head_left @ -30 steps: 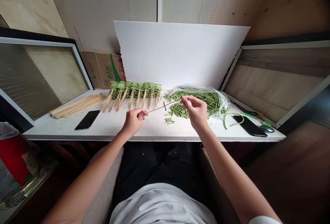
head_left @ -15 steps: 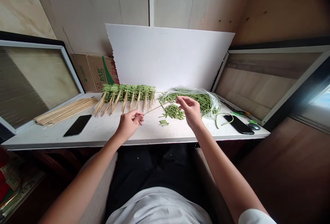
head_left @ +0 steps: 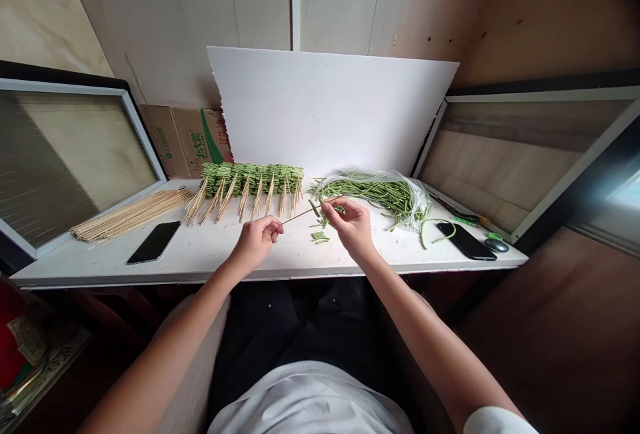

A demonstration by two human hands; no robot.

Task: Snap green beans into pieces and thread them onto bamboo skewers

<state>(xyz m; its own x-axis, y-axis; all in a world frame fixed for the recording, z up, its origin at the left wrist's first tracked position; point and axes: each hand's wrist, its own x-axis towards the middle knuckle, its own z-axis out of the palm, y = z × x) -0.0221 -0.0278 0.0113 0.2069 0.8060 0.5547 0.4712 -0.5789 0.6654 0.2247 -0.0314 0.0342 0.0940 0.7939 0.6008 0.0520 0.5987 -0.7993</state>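
Note:
My left hand [head_left: 257, 241] is closed around the lower part of a thin bamboo skewer [head_left: 296, 217], which slants up to the right. One short cut piece of green bean [head_left: 314, 207] sits crosswise on it. The fingers of my right hand [head_left: 350, 224] are pinched at the upper end of the skewer, just right of that piece; what lies between them is hidden. Below, a few cut bean pieces [head_left: 319, 237] lie side by side on the white table [head_left: 280, 261]. My right hand covers most of the loose pile of cut pieces behind it.
Finished bean skewers [head_left: 250, 179] are stacked at the back left, sticks facing me. Bare bamboo skewers [head_left: 130, 215] and a phone [head_left: 154, 243] lie left. On the right are long beans [head_left: 385, 194] in a clear bag, another phone [head_left: 467, 241] and a mouse [head_left: 497, 245]. A white foam board [head_left: 335, 114] stands behind.
My right hand has moved left and slightly down along the skewer, closer to the bean piece, and now covers the cut pile. My left hand keeps its hold, nearly unmoved.

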